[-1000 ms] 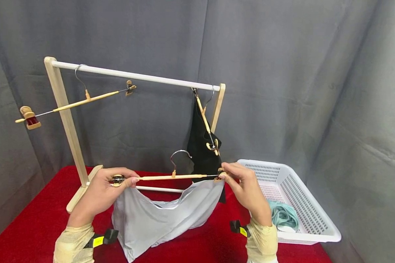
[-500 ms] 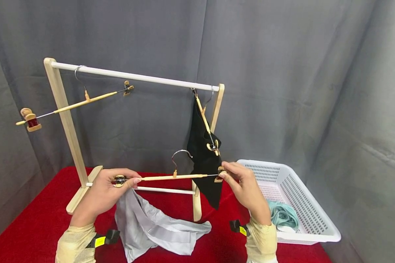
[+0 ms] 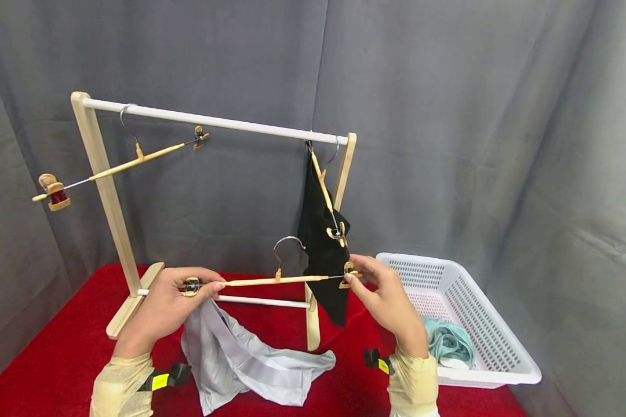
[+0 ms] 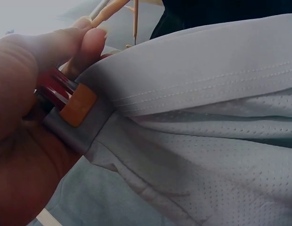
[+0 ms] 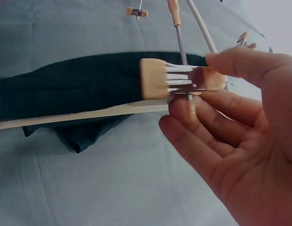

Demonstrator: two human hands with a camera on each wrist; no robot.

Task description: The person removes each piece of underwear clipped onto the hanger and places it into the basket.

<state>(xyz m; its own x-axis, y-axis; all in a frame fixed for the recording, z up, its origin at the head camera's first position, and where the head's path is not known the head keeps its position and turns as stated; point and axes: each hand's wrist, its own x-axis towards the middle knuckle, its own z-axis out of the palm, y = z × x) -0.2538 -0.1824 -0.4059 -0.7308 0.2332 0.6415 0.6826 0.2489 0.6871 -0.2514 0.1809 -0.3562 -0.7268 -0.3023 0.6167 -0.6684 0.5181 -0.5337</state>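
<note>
A wooden clip hanger (image 3: 258, 282) is held level across the front, its metal hook up. My left hand (image 3: 168, 298) grips its left end, around the clip. In the left wrist view that clip (image 4: 79, 104) bites the waistband corner of a light grey garment (image 4: 193, 70). The rest of the grey garment (image 3: 263, 370) droops down and right onto the red cloth. My right hand (image 3: 388, 298) pinches the hanger's right clip (image 3: 348, 275) between thumb and fingers. In the right wrist view this clip (image 5: 154, 79) has no fabric in it.
Behind stands a rack with a white rail (image 3: 214, 121). A bare clip hanger (image 3: 135, 162) hangs at its left, and one with a black garment (image 3: 323, 289) at its right. The white basket (image 3: 481, 324) at right holds a teal garment (image 3: 451, 341).
The grey garment's right side has come away from the right clip and fallen to the red cloth. Both hands stay almost in place, the right fingers shifting slightly on the clip.
</note>
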